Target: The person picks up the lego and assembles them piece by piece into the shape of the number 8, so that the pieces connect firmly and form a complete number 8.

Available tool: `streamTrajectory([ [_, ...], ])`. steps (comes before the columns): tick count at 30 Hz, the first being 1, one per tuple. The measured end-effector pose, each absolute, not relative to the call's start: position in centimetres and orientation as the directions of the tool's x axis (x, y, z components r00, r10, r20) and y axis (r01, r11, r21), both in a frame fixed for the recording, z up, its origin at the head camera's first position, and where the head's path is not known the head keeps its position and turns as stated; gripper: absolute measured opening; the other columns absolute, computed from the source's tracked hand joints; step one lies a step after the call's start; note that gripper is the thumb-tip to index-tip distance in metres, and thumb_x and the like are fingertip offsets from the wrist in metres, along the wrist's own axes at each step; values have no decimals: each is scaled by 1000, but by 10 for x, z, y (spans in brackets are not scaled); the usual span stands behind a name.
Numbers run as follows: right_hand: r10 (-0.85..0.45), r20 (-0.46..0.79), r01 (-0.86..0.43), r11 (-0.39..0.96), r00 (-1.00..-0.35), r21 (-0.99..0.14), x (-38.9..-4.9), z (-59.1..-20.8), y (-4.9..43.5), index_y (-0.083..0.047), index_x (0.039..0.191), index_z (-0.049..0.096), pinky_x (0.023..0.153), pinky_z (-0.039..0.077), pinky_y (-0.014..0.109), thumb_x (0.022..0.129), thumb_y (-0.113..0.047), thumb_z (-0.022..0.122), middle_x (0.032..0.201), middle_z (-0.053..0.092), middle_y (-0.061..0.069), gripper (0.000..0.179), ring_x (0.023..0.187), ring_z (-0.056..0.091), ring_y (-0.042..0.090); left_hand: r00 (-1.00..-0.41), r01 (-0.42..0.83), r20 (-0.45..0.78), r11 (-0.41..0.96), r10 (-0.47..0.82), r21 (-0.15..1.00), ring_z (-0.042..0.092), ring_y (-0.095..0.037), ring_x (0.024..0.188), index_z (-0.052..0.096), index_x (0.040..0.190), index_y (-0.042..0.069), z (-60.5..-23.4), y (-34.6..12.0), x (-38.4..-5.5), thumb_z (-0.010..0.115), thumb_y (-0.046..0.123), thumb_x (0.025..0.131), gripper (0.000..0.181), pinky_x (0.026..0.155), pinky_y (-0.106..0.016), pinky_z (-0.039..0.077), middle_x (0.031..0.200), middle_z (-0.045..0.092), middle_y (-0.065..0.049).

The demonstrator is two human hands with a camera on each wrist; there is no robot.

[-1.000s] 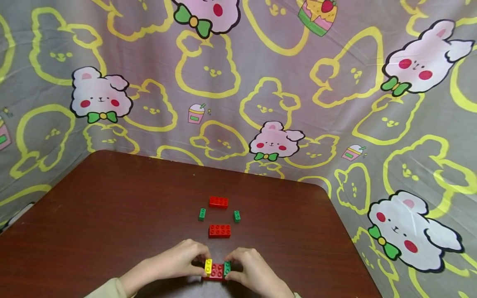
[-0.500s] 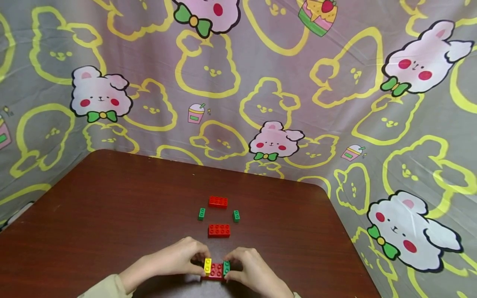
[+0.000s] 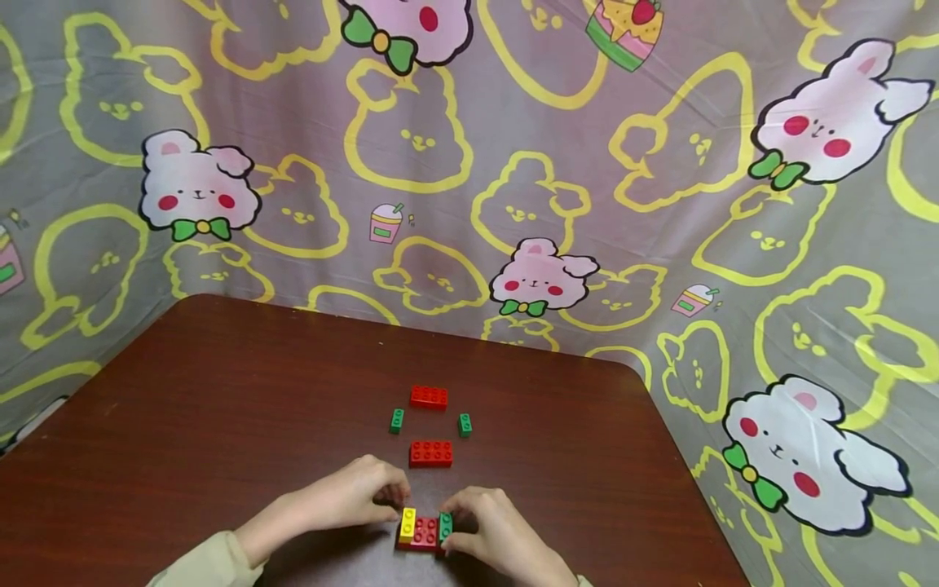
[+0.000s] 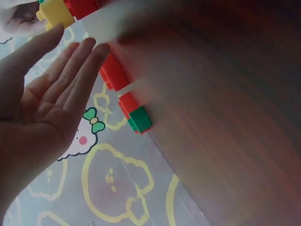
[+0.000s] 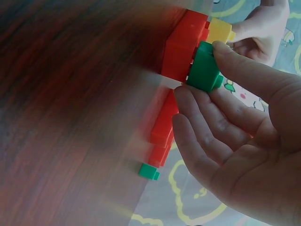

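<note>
Near the table's front, a red toy building brick (image 3: pixel 425 533) lies with a yellow two-stud brick (image 3: pixel 407 524) on its left end and a green two-stud brick (image 3: pixel 446 526) on its right end. My right hand (image 3: pixel 500 534) pinches the green brick between thumb and fingers; the right wrist view shows the thumb on this green brick (image 5: pixel 203 68). Just left of the yellow brick is my left hand (image 3: pixel 355 493), its fingers loosely bent and holding nothing. In the left wrist view a gap separates that hand (image 4: pixel 51 94) from the yellow brick (image 4: pixel 57 13).
Beyond the hands lie two red eight-stud bricks, a nearer red brick (image 3: pixel 431 453) and a farther red brick (image 3: pixel 429 397). Between them sit a left green brick (image 3: pixel 397 421) and a right green brick (image 3: pixel 465 425). A patterned curtain (image 3: pixel 440 163) surrounds the brown table (image 3: pixel 220 391).
My left hand has let go of the yellow brick and drawn slightly away to the left. The right hand keeps its pinch on the green brick.
</note>
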State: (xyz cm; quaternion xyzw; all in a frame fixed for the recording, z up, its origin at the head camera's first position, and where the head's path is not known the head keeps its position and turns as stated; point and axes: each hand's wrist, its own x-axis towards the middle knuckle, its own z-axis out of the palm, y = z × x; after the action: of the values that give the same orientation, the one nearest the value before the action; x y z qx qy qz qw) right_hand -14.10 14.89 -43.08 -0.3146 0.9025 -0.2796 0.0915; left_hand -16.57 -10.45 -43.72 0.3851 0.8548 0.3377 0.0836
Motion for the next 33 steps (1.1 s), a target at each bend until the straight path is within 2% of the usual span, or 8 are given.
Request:
streamTrajectory([
  [11, -623, 10, -523, 647, -782, -555, -143, -431, 150, -10, 103, 74, 73, 51, 14, 80, -21, 83, 97, 74, -3, 27, 85, 63, -4, -761, 608, 203, 570, 616, 552, 69, -12, 78, 70, 95, 3, -440, -100, -179, 80, 11, 80, 19, 66, -21, 54, 86, 74, -4],
  [17, -614, -31, -485, 653, -789, -582, -143, -430, 150, -11, 104, 74, 74, 52, 15, 81, -23, 82, 98, 74, -6, 28, 85, 62, -5, -797, 583, 205, 634, 568, 508, 68, -16, 79, 69, 92, 5, -441, -96, -188, 81, 12, 80, 18, 67, -25, 55, 85, 72, -4],
  [24, -618, -7, -504, 647, -786, -572, -143, -432, 151, -10, 105, 74, 74, 52, 14, 80, -22, 82, 99, 74, -5, 28, 86, 64, -3, -818, 566, 231, 668, 527, 483, 66, -16, 77, 68, 92, 3, -444, -90, -196, 81, 10, 79, 20, 64, -26, 54, 84, 70, -6],
  [31, -623, 17, -513, 627, -782, -587, -142, -433, 151, -9, 104, 74, 74, 52, 14, 81, -20, 82, 99, 75, -2, 28, 85, 66, -1, -828, 559, 251, 699, 502, 445, 57, -11, 69, 67, 93, 2, -445, -85, -200, 82, 10, 78, 22, 60, -25, 49, 79, 66, -5],
  [33, -626, 24, -518, 623, -780, -587, -142, -433, 152, -8, 104, 74, 73, 52, 14, 81, -21, 82, 99, 75, -1, 28, 85, 66, -1, -829, 558, 250, 709, 500, 432, 60, -12, 71, 67, 94, 1, -446, -83, -202, 82, 10, 78, 24, 61, -26, 51, 81, 68, -7],
])
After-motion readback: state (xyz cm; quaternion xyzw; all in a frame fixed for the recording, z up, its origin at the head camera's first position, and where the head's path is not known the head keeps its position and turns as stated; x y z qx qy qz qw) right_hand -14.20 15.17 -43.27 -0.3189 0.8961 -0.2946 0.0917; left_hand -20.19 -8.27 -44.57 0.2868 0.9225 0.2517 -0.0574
